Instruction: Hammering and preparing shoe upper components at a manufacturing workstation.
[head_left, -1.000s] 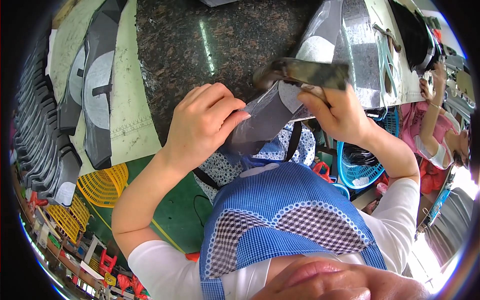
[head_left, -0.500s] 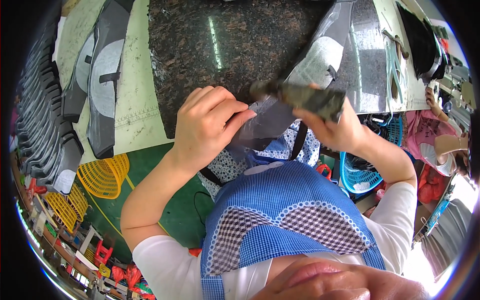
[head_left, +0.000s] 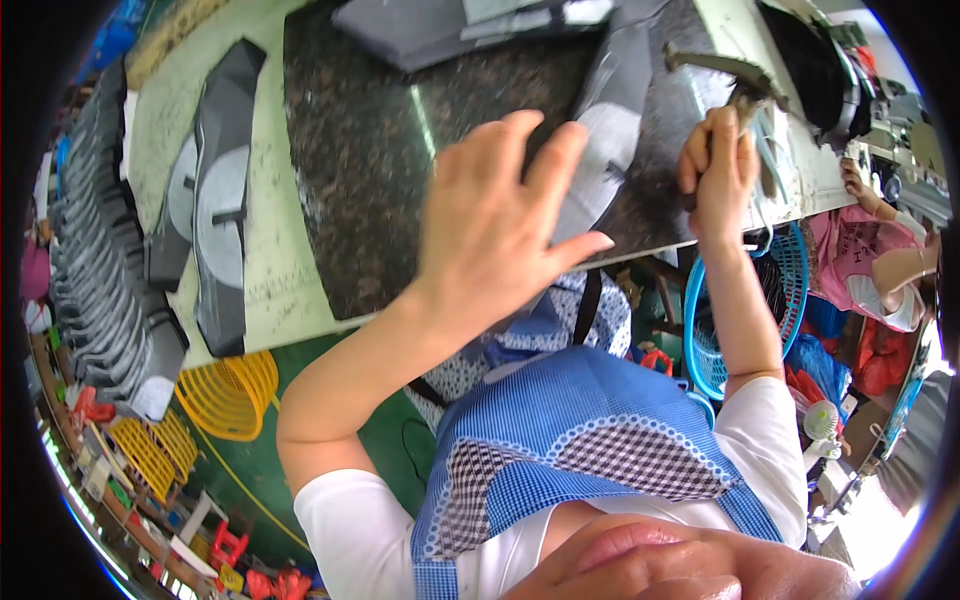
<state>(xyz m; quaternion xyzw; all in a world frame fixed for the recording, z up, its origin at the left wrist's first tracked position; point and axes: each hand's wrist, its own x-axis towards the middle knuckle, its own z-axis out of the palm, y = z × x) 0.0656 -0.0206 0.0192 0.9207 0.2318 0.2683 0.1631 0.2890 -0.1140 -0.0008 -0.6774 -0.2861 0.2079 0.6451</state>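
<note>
Grey piece (head_left: pixel 610 150): one, flat on the dark stone tabletop (head_left: pixel 370 170).
Left hand (head_left: pixel 500 230): fingers spread, pressing it.
Right hand (head_left: pixel 720 170): fingers clenched around one hammer (head_left: pixel 735 80).
Yellow baskets (head_left: pixel 230 395): two, on the floor.

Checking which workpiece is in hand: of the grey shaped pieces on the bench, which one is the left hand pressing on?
The grey piece on the dark stone slab, under the left hand's fingertips. The other pieces lie untouched on the pale bench surface at far left.
</note>
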